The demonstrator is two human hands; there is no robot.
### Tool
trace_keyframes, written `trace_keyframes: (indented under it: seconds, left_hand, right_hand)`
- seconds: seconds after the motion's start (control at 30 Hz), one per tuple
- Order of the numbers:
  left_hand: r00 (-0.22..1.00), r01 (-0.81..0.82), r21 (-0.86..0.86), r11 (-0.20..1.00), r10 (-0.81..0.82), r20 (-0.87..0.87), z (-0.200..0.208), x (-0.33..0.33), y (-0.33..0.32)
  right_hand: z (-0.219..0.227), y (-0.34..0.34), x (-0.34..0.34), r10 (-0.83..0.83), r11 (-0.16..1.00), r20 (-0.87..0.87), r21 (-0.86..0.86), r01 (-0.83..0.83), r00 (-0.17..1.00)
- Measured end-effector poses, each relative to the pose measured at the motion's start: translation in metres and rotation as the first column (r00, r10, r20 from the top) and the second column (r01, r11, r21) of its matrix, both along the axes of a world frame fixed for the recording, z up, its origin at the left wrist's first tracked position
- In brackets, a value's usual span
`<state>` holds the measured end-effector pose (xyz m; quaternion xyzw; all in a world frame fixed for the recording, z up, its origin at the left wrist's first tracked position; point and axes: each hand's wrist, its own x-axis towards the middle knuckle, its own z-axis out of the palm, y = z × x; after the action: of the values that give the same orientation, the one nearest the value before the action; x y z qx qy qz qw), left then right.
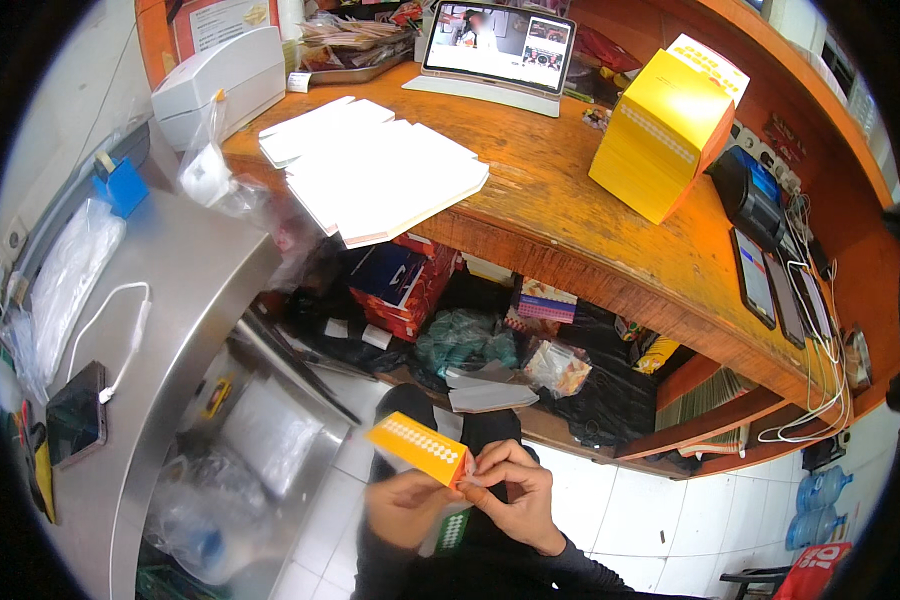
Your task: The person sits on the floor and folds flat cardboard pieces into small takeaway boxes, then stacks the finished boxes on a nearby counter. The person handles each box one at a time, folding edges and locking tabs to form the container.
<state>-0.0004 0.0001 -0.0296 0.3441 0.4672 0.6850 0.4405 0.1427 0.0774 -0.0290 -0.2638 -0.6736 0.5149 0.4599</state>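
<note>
A small shop's packing area is suggested: yellow cartons [645, 135] are stacked and white card sheets [390, 170] spread on a wooden counter [560, 205], phones [753, 280] are laid near a terminal-like device [742, 192], and plastic bags [205, 510] are stowed beneath a steel counter [195, 265].

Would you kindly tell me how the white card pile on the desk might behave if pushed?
The white card pile would probably slide apart, being loosely stacked sheets. It looks stiff, lying flat. Pushed frontward, it might tip off, since a corner overhangs the front of the desk.
</note>
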Motion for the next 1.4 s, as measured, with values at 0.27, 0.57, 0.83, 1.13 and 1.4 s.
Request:
trace_keyframes:
  seconds: [0.27,0.57,0.83,1.13,1.4]
  left_hand:
    - [0.985,-0.1,0.034,0.994,0.104,-0.139,-0.001,-0.006,0.004]
    - [0.67,-0.015,0.223,0.975,0.175,-0.721,0.01,-0.008,-0.001]
    - [0.855,-0.287,0.173,0.942,0.333,-0.397,0.021,0.005,0.006]
    - [0.947,-0.308,0.129,0.943,0.316,-0.048,-0.074,-0.032,-0.006]
    - [0.69,-0.072,0.175,0.982,-0.077,0.719,-0.053,-0.025,0.008]
  right_hand:
    - [0.02,-0.016,0.001,0.105,0.932,0.428,0.273,-0.239,0.898]
    - [-0.012,-0.004,-0.008,0.07,0.856,-0.179,-0.495,-0.151,0.981]
    - [-0.018,-0.006,0.024,0.111,0.572,-0.563,-0.637,-0.516,0.819]
    - [-0.007,-0.002,-0.009,0.411,0.838,-0.064,-0.367,-0.405,0.909]
    - [0.03,0.025,0.004,0.427,0.866,-0.113,-0.233,-0.442,0.897]
